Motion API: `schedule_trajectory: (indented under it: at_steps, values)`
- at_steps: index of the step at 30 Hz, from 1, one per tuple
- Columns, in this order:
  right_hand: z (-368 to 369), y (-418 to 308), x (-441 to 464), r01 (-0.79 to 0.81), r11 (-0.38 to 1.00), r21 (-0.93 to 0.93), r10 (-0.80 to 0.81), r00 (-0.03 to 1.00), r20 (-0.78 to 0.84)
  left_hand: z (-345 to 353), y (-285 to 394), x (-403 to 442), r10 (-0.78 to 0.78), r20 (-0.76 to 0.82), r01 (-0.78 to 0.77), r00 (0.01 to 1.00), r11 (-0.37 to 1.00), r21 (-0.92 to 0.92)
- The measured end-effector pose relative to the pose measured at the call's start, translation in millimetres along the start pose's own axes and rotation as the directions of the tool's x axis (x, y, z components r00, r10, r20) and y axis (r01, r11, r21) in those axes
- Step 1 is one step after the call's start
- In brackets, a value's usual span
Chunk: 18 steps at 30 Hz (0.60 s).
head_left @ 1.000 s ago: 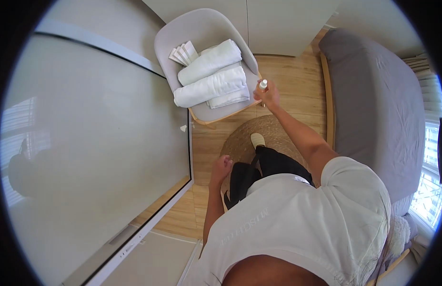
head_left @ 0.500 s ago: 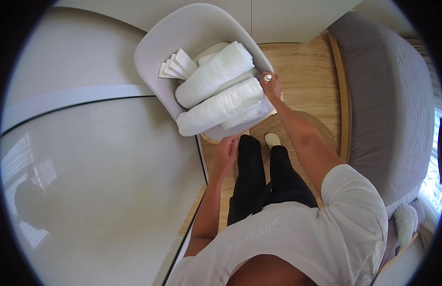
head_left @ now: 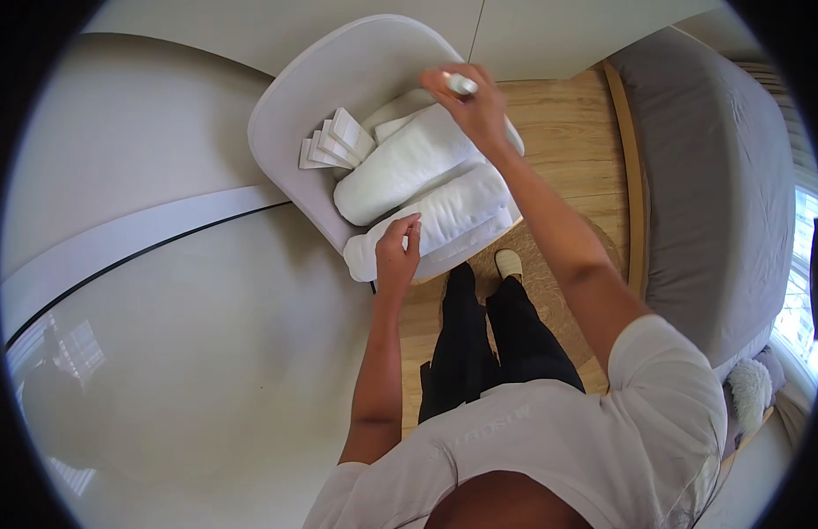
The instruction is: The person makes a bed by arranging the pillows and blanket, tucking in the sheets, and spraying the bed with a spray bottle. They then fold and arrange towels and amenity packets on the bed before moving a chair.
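Observation:
A pale chair (head_left: 290, 106) with a curved back stands ahead of me, with white rolled towels (head_left: 405, 167) lying on its seat. Several small white packets (head_left: 338, 141) are fanned out beside the towels, against the chair's back. My right hand (head_left: 479, 101) is raised over the chair's far right side, closed around a small bottle with a white cap (head_left: 462, 84); most of the bottle is hidden by the fingers. Over the nearer towel roll is my left hand (head_left: 398, 251), loosely curled, thumb apart from the fingers, holding nothing visible. Whether it touches the towel, I cannot tell.
A glossy pale tabletop or panel (head_left: 197, 353) takes up the left side. To the right stands a bed with grey bedding (head_left: 717, 203) on a wooden frame (head_left: 634, 185). A round woven rug (head_left: 594, 238) lies on the wooden floor (head_left: 559, 123). Cabinet fronts (head_left: 550, 35) are behind the chair.
My right hand has moved up and left from the chair's edge with the bottle. My left hand has risen from beside my leg to over the nearer towel roll.

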State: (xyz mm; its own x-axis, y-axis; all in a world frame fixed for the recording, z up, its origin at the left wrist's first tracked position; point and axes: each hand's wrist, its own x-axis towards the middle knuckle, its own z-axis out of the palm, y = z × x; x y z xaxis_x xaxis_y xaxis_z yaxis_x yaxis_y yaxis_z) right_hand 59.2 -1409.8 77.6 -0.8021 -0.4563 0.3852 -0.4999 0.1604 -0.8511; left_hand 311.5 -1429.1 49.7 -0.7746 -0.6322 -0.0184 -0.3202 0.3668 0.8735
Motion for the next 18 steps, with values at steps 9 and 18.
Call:
schedule_trajectory:
  at_steps: [9,18]
  values:
    - [129.4,111.4,31.0,-0.233,0.812,-0.535,0.488,0.775,0.402,-11.9,-2.9,-7.4,-0.163,0.055,0.165,0.985,0.986,-0.019]
    - [29.7,54.8,-24.4,-0.240,0.967,0.080,0.234,0.969,0.082,-15.6,-57.9,102.5,0.099,0.091,-0.113,0.991,0.979,0.169]
